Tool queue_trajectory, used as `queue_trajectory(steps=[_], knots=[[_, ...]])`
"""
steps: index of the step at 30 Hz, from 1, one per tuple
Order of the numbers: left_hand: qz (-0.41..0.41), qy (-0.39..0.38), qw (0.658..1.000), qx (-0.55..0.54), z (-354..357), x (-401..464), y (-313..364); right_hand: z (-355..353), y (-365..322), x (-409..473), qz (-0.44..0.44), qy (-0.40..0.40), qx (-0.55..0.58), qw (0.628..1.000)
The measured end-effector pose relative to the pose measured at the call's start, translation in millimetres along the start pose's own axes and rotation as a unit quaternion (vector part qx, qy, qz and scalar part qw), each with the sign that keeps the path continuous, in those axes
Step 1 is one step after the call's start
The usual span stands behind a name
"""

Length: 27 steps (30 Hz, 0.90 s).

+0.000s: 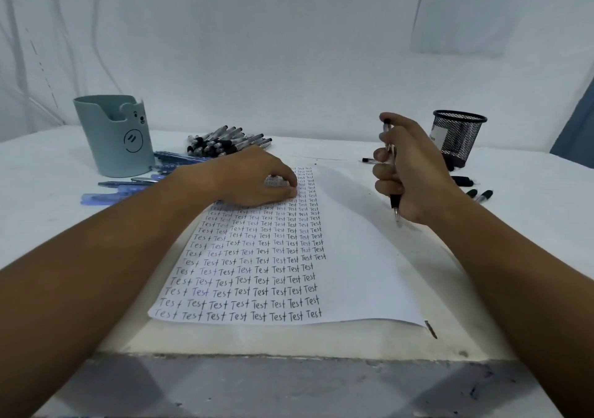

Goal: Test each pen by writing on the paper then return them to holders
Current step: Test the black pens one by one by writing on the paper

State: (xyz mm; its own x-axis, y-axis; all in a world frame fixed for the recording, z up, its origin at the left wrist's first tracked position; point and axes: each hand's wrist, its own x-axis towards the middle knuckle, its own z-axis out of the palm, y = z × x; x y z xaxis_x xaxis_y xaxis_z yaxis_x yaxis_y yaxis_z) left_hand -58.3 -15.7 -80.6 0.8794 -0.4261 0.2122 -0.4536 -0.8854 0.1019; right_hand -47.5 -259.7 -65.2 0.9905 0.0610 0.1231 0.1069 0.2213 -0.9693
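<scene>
- White paper (347,257) is laid on the pale surface (482,289), its left part filled with rows of the handwritten word "Test".
- The upper part of the sheet is pressed down by the left hand (254,181), whose fingers are bent with their tips on the page; nothing is held in it.
- A black-grip pen (394,199) is gripped in the fist of the right hand (408,173), tip downward, above the sheet's right edge; the thumb is set on its top end.
- A teal bear-faced holder (114,138) is stood at the far left, with blue pens (128,189) lying beside it.
- A heap of black pens (225,142) is seen behind the left hand.
- A black mesh holder (458,138) is placed at the far right, with a few loose pens (475,192) near it.
</scene>
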Motion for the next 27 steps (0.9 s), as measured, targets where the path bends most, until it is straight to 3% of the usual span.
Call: queue_trajectory(steps=[5, 10, 15, 21, 27], knots=[[-0.001, -0.01, 1.0, -0.005, 0.6, 0.2, -2.0, -0.1, -3.2, -1.0, 0.007, 0.023, 0.042, 0.999], [0.007, -0.013, 1.0, -0.012, -0.2, -0.2, -0.6, 1.9, -2.7, -8.9, 0.002, -0.028, 0.094, 0.995], [0.01, -0.026, 0.999, -0.017, -1.4, -4.0, -4.4, 10.2, -4.9, -33.7, -0.047, -0.078, -0.132, 0.987], [0.023, -0.049, 0.998, -0.012, -2.1, -4.6, -0.1, 15.6, 3.5, -82.4, 0.03, -0.151, -0.051, 0.987], [0.029, -0.077, 0.996, -0.026, -3.7, -6.7, 6.9, 5.9, 11.9, -103.6, 0.003, -0.187, -0.117, 0.975]])
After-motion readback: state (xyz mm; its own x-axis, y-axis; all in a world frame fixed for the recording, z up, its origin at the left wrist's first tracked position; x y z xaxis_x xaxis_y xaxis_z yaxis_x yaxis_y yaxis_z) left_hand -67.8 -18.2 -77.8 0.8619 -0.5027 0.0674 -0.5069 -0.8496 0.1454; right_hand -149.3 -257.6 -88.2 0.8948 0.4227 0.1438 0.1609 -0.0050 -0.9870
